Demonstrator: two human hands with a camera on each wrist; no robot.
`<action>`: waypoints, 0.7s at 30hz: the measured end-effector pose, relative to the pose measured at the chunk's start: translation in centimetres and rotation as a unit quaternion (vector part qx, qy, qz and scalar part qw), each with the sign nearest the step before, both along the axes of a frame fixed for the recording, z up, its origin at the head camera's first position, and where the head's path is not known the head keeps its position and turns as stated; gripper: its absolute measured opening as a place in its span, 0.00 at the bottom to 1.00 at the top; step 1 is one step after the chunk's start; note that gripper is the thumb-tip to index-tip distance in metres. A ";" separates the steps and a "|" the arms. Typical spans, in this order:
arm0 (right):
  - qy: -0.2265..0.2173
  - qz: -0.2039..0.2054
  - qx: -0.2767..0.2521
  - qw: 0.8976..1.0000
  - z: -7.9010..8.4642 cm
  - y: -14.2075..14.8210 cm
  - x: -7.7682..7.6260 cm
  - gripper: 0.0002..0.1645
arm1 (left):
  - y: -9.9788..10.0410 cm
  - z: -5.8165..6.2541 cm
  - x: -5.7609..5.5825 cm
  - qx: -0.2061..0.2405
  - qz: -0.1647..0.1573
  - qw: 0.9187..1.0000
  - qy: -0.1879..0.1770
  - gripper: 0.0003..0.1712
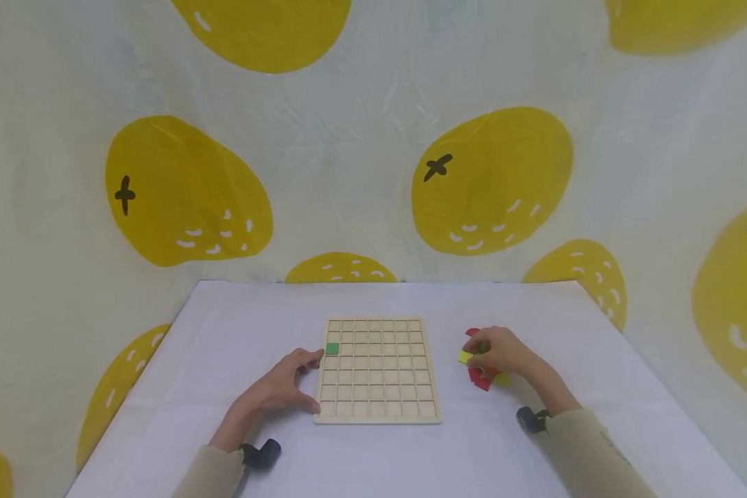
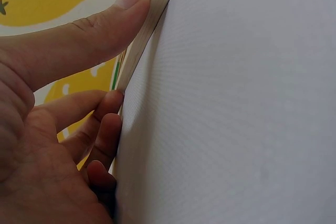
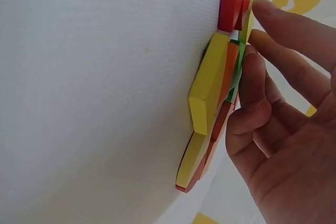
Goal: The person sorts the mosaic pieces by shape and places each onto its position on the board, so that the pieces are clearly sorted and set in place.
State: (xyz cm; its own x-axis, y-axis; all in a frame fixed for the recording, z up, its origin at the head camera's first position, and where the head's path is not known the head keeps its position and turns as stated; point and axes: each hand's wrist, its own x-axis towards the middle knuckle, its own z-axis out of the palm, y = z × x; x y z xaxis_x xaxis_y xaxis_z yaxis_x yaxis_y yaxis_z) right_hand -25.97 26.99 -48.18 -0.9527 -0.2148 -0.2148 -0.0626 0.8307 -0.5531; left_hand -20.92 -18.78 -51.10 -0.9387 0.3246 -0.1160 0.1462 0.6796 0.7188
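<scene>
A pale wooden grid board (image 1: pixel 376 377) lies flat on the table, with a green square tile (image 1: pixel 333 348) in a cell of its left column. My left hand (image 1: pixel 280 384) is spread along the board's left edge, thumb near the front corner and index finger farther back. In the left wrist view the thumb rests against the wooden rim (image 2: pixel 143 40). My right hand (image 1: pixel 501 351) is over a cluster of coloured tiles, pinching a yellow tile (image 1: pixel 465 357) between thumb and index finger. Beneath the hand are red tiles (image 1: pixel 481 379), with green, orange and other yellow pieces partly hidden.
A white cloth covers the table (image 1: pixel 373 460). Behind it hangs a pale backdrop (image 1: pixel 342 173) printed with big yellow fruit. A dark wrist camera (image 1: pixel 261 454) sits on the left wrist and another camera (image 1: pixel 531 420) on the right.
</scene>
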 end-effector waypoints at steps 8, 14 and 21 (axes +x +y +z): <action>-0.002 -0.001 -0.004 1.000 -0.1 0.2 0.0 0.19 | 0.0 0.2 0.1 0.001 -0.001 1.000 0.001 0.63; 0.000 -0.004 -0.008 1.000 -0.3 0.1 0.0 0.18 | -0.2 0.1 0.2 0.003 -0.007 1.000 0.002 0.63; -0.006 -0.014 -0.014 1.000 0.0 0.1 -0.1 0.20 | -0.2 0.3 0.1 0.005 -0.012 1.000 0.003 0.64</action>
State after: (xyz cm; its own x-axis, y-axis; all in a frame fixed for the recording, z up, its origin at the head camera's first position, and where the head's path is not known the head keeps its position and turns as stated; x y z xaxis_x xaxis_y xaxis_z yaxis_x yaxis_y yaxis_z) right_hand -26.06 27.08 -48.14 -0.9561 -0.1932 -0.2203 -0.0324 0.8168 -0.5760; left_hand -20.84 -18.94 -50.84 -0.9314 0.3475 -0.1080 0.1655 0.6689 0.7247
